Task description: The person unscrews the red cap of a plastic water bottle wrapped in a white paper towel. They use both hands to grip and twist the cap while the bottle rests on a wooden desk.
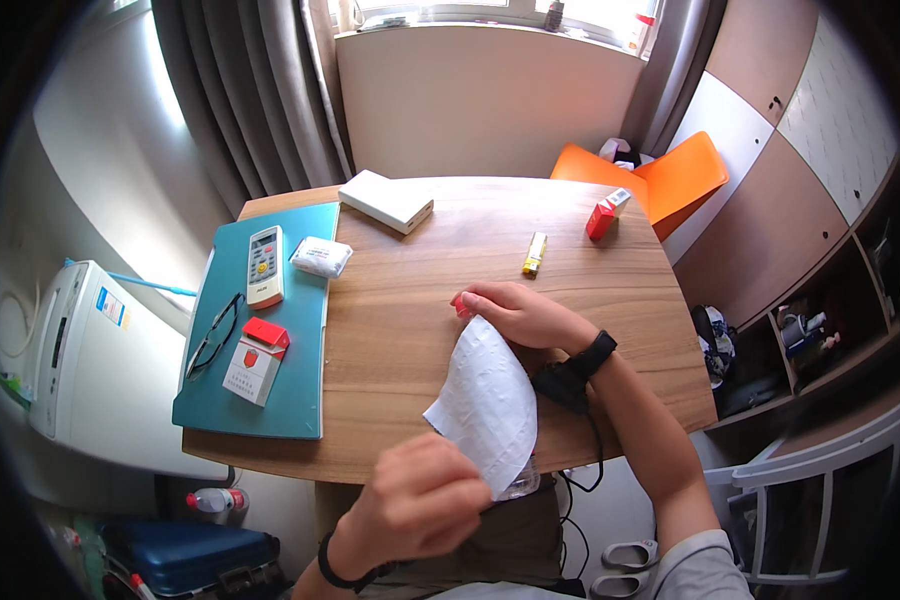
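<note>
The white tissue sheet (488, 400) hangs stretched between both hands, over the near edge of the desk (400, 330), towards its near right corner. It looks thin, limp and very light, and I judge it easy to tear, so the corners are the place to take it, with a soft pinch and no tugging. The right hand (515, 312) pinches the top corner, fingers curled narrow, with something small and pink (458, 303) at the fingertips; what it is I cannot tell. The left hand (420, 500) grips the lower end, fingers closed around the sheet and a clear plastic thing (522, 484) peeking out beneath. Further out, a yellow lighter (535, 253) lies past the right hand. A small red box (600, 218) stands near the far right corner, and a teal mat (290, 340) runs along the left edge.
</note>
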Available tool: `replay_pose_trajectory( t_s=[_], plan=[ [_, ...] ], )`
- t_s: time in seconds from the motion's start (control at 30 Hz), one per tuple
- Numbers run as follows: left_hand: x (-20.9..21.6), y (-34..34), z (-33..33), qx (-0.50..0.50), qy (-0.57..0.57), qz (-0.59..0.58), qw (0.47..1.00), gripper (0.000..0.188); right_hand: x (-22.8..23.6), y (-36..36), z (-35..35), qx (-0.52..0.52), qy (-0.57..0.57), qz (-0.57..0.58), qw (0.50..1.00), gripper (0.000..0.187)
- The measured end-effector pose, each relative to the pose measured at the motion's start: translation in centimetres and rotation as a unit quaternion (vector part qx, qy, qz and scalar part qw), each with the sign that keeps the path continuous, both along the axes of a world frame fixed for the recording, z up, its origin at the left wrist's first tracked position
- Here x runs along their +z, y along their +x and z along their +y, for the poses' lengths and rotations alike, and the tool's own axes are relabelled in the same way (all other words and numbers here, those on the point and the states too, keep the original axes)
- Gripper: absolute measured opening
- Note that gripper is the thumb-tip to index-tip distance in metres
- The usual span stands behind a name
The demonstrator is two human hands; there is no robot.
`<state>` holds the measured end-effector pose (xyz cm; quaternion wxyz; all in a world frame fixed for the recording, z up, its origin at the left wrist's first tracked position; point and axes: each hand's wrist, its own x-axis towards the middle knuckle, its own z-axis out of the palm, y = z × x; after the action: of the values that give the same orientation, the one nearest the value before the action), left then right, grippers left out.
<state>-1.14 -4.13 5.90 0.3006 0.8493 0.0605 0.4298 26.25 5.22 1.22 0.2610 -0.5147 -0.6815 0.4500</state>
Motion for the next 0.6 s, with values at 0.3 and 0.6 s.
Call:
replay_pose_trajectory(
  t_s=[0.3, 0.6],
  plan=[
    [-4.6, 2.1, 2.1, 0.123, 0.054, 0.132, 0.982, 0.05, -1.1, -0.3, 0.1, 0.001, 0.084, 0.037, 0.996, 0.045],
    [-4.4, 2.0, 1.7, 0.014, 0.046, 0.148, 0.988, 0.055, 0.1, -0.2, -0.1, -0.002, -0.002, 0.032, 0.999, 0.043]
  ],
)
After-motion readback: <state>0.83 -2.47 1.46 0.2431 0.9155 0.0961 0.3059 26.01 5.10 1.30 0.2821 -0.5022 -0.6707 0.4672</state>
